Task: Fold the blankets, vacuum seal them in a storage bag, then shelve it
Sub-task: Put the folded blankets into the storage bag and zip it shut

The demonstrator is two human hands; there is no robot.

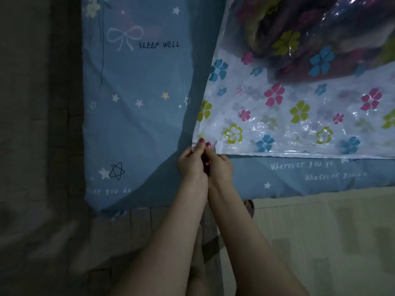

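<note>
Left hand (191, 161), right hand (218, 162) pinching storage bag (277, 116) corner; blankets (299, 33) blurred, cut off.

hands: two, left hand (191, 162) and right hand (218, 165), side by side at the same corner
storage bag (277, 116): just one, clear with printed flowers, stretching up and right from the hands
white slider clip (219, 146): one, right next to the right hand's fingertips
blankets (310, 39): can't really count them, it's one dark bundle inside the bag, far up and right of the hands
bedsheet (139, 82): one blue one with stars, under the hands and spreading left
bow print (125, 37): one, way above the left hand
painted nails visible: two for sure, rest are tucked away
</note>
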